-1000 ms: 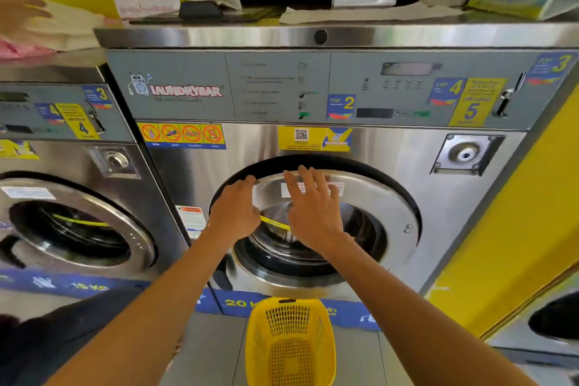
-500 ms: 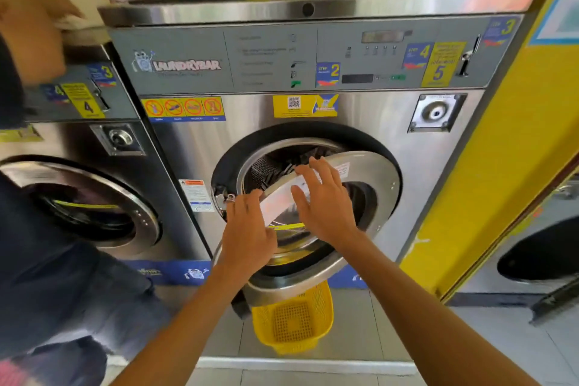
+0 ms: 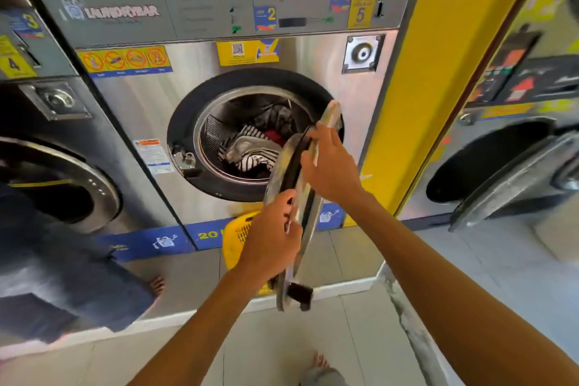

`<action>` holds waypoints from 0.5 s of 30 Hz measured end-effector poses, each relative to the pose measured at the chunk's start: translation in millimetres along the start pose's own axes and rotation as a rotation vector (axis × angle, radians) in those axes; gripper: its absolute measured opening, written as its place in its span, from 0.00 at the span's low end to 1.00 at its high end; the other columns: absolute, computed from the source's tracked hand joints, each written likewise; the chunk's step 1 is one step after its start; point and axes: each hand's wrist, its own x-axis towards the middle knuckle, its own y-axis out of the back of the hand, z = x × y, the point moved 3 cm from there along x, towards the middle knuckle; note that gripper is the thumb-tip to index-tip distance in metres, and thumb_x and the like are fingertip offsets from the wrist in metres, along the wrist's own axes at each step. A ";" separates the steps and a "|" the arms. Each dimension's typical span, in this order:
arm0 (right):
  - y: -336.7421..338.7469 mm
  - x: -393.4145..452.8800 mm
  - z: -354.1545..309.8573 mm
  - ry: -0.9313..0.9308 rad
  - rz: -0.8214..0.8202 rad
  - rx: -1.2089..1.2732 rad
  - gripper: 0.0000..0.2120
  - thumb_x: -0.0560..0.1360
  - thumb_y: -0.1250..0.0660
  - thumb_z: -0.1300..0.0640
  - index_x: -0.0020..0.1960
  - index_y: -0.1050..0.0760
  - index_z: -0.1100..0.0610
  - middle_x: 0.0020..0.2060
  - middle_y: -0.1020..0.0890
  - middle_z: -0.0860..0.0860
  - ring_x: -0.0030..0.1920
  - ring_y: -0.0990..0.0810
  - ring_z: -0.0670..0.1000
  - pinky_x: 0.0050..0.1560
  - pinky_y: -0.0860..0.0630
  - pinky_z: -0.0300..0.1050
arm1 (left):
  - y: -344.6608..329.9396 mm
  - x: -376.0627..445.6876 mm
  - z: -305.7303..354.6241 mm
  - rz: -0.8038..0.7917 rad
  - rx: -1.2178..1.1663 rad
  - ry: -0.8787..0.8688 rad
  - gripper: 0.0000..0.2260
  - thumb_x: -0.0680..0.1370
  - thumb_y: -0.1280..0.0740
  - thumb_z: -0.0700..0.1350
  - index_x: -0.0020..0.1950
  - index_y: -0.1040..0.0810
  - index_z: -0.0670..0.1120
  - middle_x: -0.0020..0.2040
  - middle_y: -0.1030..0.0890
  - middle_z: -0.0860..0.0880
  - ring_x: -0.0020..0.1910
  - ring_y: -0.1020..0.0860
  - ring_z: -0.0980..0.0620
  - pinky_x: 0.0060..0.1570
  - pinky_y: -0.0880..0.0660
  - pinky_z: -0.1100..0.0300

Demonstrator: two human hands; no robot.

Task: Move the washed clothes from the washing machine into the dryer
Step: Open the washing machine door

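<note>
Steel washing machine [image 3: 150,110] stands with its round door [image 3: 300,197] swung out, edge-on. Left hand [image 3: 271,244] grips the door's lower rim, right hand [image 3: 332,166] holds its upper edge. Striped, red and dark washed clothes [image 3: 253,144] lie inside the drum.

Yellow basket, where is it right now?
Head view: the yellow basket sits on the floor below the washer drum opening, partly hidden behind the left hand and open door.
</note>
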 end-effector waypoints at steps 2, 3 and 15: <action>13.2 -13.2 9.4 -0.056 0.020 -0.014 0.19 0.81 0.42 0.53 0.70 0.35 0.54 0.67 0.26 0.53 0.55 0.20 0.60 0.49 0.23 0.53 | -11.2 -6.9 9.9 -0.074 -0.005 -0.027 0.20 0.78 0.37 0.39 0.69 0.28 0.51 0.52 0.18 0.52 0.52 0.18 0.53 0.54 0.20 0.56; 20.8 -18.9 14.2 -0.075 0.034 -0.028 0.17 0.81 0.43 0.54 0.69 0.35 0.53 0.64 0.24 0.54 0.52 0.19 0.60 0.47 0.23 0.53 | -15.9 -8.9 14.3 -0.100 -0.003 -0.047 0.20 0.78 0.38 0.39 0.69 0.27 0.50 0.54 0.17 0.52 0.53 0.18 0.54 0.56 0.21 0.56; 96.6 -85.8 92.1 -0.113 0.064 -0.048 0.28 0.80 0.39 0.61 0.77 0.41 0.46 0.68 0.25 0.49 0.54 0.18 0.59 0.49 0.19 0.57 | -125.0 24.4 53.6 -0.225 0.308 -0.283 0.29 0.77 0.36 0.39 0.78 0.40 0.46 0.79 0.42 0.45 0.79 0.45 0.47 0.77 0.44 0.52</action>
